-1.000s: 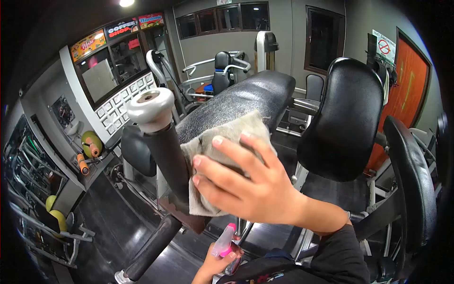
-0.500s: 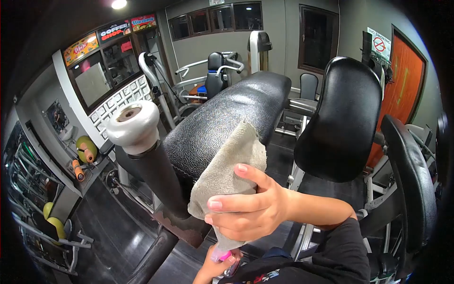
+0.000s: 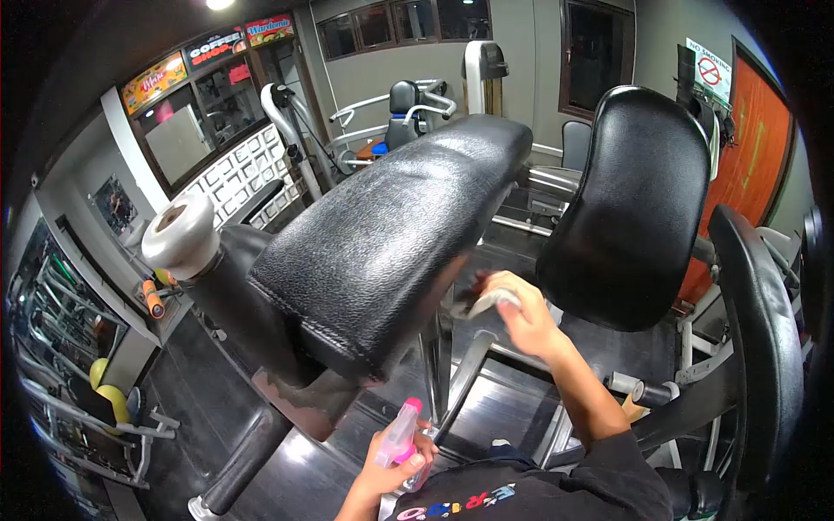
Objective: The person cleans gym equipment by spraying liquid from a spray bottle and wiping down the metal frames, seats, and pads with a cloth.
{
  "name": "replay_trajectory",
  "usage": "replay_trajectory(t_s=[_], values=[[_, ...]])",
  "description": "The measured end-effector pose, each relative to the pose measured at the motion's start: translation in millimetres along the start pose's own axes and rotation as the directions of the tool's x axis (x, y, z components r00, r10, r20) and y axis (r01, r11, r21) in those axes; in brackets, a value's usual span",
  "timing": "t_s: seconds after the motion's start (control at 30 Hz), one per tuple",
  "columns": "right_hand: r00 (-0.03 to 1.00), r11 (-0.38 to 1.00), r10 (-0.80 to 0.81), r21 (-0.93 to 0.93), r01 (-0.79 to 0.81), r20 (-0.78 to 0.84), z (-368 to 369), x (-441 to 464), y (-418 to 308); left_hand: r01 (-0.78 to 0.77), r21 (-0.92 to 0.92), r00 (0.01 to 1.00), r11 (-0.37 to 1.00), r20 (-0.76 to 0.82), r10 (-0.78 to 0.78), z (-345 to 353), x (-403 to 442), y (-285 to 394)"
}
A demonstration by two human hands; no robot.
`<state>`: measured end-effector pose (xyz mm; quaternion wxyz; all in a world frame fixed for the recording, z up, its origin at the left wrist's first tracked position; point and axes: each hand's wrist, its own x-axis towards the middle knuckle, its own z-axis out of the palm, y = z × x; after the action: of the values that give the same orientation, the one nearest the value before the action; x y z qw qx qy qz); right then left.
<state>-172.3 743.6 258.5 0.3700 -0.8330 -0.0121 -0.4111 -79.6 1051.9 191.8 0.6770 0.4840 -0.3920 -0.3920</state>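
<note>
My right hand (image 3: 519,311) is closed on a grey cloth (image 3: 479,303), beside the right side of a long black padded bench (image 3: 391,213). Part of the cloth is hidden by the fingers, and whether it touches the pad's side I cannot tell. Lower down, near my body, my left hand (image 3: 393,469) grips a clear spray bottle (image 3: 403,434) with a pink nozzle and collar. The bench pad's top is shiny black leather with stitching at its near end.
A white-capped post (image 3: 182,239) stands left of the pad. To the right are a black backrest (image 3: 634,208) and another upright pad (image 3: 760,339). Metal frame tubes (image 3: 469,373) run below. A mirror-side rack (image 3: 78,417) is at far left; an orange door (image 3: 751,165) is behind.
My right hand with the cloth has moved from the pad's near end to its right side, farther away. The spray bottle in my left hand now shows more fully.
</note>
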Motion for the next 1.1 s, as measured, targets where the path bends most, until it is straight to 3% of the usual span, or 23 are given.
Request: replay_trajectory(t_s=[0.03, 0.13, 0.17, 0.23, 0.27, 0.33, 0.4, 0.5, 0.57, 0.6, 0.7, 0.8, 0.93, 1.03, 1.1], values=[[0.966, 0.93, 0.258, 0.27, -0.251, 0.009, -2, -12, 10, -0.014, 0.024, 1.0, 1.0, 0.011, 0.014, 3, 5, 3], [0.836, 0.686, 0.535, 0.515, -0.514, 0.122, -14, -42, 18, -0.023, 0.001, 1.0, 1.0, 0.013, 0.023, 19, 15, 26], [0.836, 0.682, 0.532, 0.516, -0.517, 0.135, -16, -56, 25, -0.017, -0.024, 1.0, 1.0, 0.018, 0.018, 23, 19, 33], [0.833, 0.811, 0.541, 0.189, -0.554, 0.118, -26, -80, 44, -0.105, -0.036, 0.994, 0.994, 0.015, 0.105, 28, 27, 40], [0.832, 0.809, 0.538, 0.195, -0.555, 0.135, -33, -85, 47, -0.128, 0.011, 0.992, 0.992, 0.02, 0.128, 30, 29, 45], [0.791, 0.799, 0.588, 0.034, -0.601, 0.171, -47, -87, 43, -0.17, 0.101, 0.985, 0.98, 0.047, 0.166, 36, 29, 64], [0.81, 0.807, 0.561, 0.105, -0.581, 0.169, -56, -90, 54, -0.214, 0.106, 0.977, 0.971, 0.039, 0.211, 42, 24, 78], [0.835, 0.803, 0.53, 0.227, -0.551, 0.15, -65, -86, 70, -0.201, -0.126, 0.976, 0.971, -0.113, 0.187, 60, 18, 113], [0.817, 0.801, 0.549, 0.169, -0.575, 0.177, -74, -75, 66, -0.231, -0.033, 0.96, 0.972, -0.167, 0.223, 68, 21, 139], [0.846, 0.826, 0.499, 0.194, -0.53, 0.187, -74, -69, 66, -0.202, 0.034, 0.97, 0.979, -0.13, 0.204, 65, 24, 151], [0.831, 0.781, 0.46, 0.302, -0.547, 0.313, -75, -54, 61, -0.179, 0.196, 0.95, 0.964, -0.222, 0.221, 79, 26, 178], [0.846, 0.785, 0.374, 0.356, -0.507, 0.38, -71, -36, 61, -0.234, 0.285, 0.866, 0.929, -0.373, 0.333, 98, 41, 194], [0.861, 0.783, 0.227, 0.44, -0.439, 0.455, -66, -18, 64, -0.024, 0.412, 0.921, 0.911, -0.345, 0.18, 96, 61, 227], [0.843, 0.776, 0.171, 0.457, -0.434, 0.511, -66, -12, 69, 0.039, 0.363, 0.843, 0.931, -0.512, 0.165, 119, 73, 232], [0.839, 0.783, 0.134, 0.463, -0.416, 0.528, -65, -10, 74, 0.074, 0.38, 0.838, 0.922, -0.525, 0.149, 126, 79, 240]])
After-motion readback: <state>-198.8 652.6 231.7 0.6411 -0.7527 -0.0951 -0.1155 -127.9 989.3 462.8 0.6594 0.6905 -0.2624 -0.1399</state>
